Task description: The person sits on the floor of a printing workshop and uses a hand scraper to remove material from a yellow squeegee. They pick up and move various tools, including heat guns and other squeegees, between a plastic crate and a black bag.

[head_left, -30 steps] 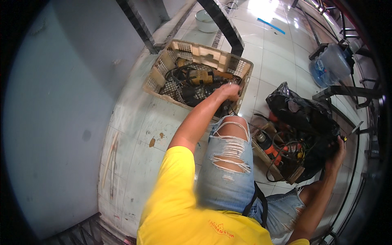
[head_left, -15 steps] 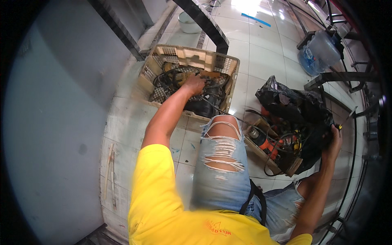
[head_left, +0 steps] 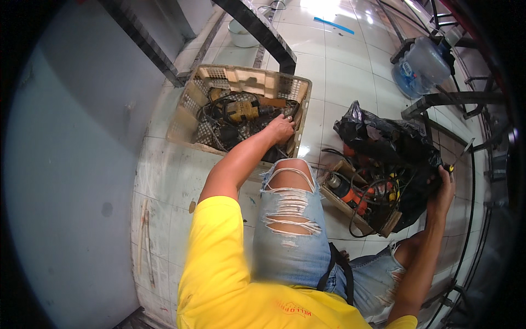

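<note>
My left hand (head_left: 281, 129) reaches into a beige plastic crate (head_left: 257, 77), beside its right wall. Its fingers are curled at a dark piece, but what they grip is hidden. Left of the hand lies a yellow power drill (head_left: 243, 111) among black cables (head_left: 211, 118) and dark tools. My right hand (head_left: 442, 192) is closed around a screwdriver (head_left: 450, 168) with a yellow and black handle, its thin shaft pointing up and right. It is at the edge of a black plastic bag (head_left: 383, 131). Close by, an orange power tool (head_left: 344, 189) and tangled cords sit in a wooden box (head_left: 350, 215).
A large clear blue water bottle (head_left: 424, 68) lies by black metal frames (head_left: 455, 101) on the right. A black metal leg (head_left: 263, 33) slants over the crate's far side, near a pale bucket (head_left: 241, 34). Thin sticks (head_left: 145, 241) lie along the grey wall (head_left: 82, 181).
My left hand has shifted right inside the crate, leaving the yellow drill in fuller view. The crate sits slightly further left in the picture. My right hand still holds the screwdriver.
</note>
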`<move>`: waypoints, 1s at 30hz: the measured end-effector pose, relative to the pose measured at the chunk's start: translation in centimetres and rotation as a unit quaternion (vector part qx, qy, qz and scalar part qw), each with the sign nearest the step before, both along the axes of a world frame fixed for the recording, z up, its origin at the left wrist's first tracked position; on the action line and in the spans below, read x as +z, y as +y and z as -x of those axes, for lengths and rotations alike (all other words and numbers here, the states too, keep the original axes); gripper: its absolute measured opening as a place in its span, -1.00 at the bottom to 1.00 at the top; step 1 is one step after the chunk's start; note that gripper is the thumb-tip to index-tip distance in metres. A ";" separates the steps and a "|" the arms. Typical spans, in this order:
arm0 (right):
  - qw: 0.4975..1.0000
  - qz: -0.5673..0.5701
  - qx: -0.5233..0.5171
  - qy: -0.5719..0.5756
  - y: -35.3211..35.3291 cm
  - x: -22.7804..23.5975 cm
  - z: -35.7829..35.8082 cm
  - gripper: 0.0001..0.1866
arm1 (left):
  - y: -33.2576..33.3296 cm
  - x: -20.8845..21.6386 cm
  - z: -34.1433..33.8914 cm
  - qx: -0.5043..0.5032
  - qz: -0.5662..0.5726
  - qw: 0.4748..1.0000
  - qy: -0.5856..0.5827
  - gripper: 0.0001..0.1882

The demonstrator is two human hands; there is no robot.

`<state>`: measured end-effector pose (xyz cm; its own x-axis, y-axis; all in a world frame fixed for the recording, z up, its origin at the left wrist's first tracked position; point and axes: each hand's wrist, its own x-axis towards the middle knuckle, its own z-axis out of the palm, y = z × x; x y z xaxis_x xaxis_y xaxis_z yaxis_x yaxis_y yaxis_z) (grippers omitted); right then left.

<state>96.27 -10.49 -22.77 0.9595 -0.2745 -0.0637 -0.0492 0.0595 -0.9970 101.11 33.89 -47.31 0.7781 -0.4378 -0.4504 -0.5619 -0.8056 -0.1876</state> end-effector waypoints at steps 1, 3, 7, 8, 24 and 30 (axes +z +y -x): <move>1.000 0.001 0.002 0.002 0.2 0.1 0.2 -0.85 | 0.1 -0.7 0.7 0.001 -0.020 1.000 -0.006 -0.72; 1.000 0.004 0.006 0.009 -0.1 -0.1 0.1 -0.85 | 0.1 -2.7 1.6 0.007 -0.045 0.999 -0.027 -0.70; 1.000 0.009 0.019 0.014 0.6 0.4 0.0 -0.84 | -0.5 -3.7 0.8 0.050 -0.067 0.995 -0.051 -0.65; 1.000 0.016 0.014 0.019 0.8 0.5 0.1 -0.84 | -1.1 -3.3 0.3 0.065 -0.069 0.994 -0.047 -0.65; 0.999 -0.017 0.002 0.043 1.7 0.6 1.2 -0.85 | -2.0 -7.5 -0.9 0.170 0.061 0.979 -0.094 -0.65; 1.000 -0.014 0.006 0.022 1.4 0.4 0.7 -0.83 | -0.8 -7.0 0.2 0.115 0.142 0.964 -0.195 -0.77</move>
